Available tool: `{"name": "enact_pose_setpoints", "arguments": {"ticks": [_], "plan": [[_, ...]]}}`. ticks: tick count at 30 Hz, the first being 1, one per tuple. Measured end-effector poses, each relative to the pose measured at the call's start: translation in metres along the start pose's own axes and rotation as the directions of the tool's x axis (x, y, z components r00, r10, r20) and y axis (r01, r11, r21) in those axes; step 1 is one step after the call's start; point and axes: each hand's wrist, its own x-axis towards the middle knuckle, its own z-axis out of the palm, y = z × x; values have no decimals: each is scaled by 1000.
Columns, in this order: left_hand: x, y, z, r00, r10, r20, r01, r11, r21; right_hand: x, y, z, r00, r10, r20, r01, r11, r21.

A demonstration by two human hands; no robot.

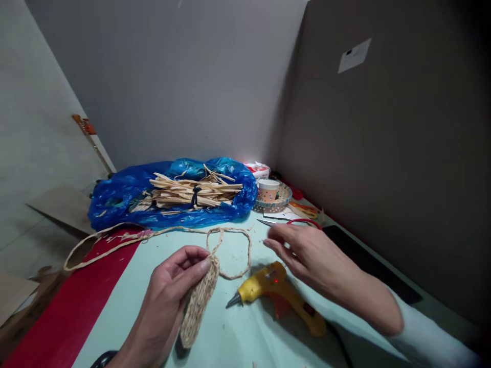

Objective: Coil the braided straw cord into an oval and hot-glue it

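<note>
My left hand [174, 283] pinches the upper end of a long, narrow piece of coiled straw braid [199, 306] between thumb and fingers. From that end a thin twisted straw cord [249, 250] loops over the table and runs off to the left. My right hand [293, 248] hovers just in front of red-handled scissors [268, 222], its thumb and forefinger slightly apart, with nothing visible between them. Whether it touches the scissors is hard to see. Between the hands lies a yellow glue gun [268, 286], its small red light lit and its nozzle pointing left.
Behind, a blue plastic bag [123, 197] holds a tied bundle of dried straw strips [184, 191]. A paper cup [268, 190] sits in a small woven basket [284, 194] at the back right. A black flat object [368, 260] lies along the right wall. Red cloth [69, 306] covers the left edge.
</note>
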Motion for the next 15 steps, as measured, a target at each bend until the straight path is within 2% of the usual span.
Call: {"name": "enact_pose_setpoints", "arguments": {"ticks": [2,4,6,9,15], "plan": [[-4,0,2,999,-21,32,20,1000,17,15,-6,5,984,-178,-23,179,981,68],[-8,0,4,998,-35,60,32,998,53,28,-10,11,939,-345,3,341,930,140],[-10,2,4,997,-36,70,28,994,106,38,-11,16,894,-447,27,433,879,201],[-10,4,3,998,-26,56,16,986,169,44,-8,17,864,-502,26,479,838,262],[-8,4,2,999,29,-22,-23,972,235,37,-2,12,843,-537,-19,515,797,317]]}}
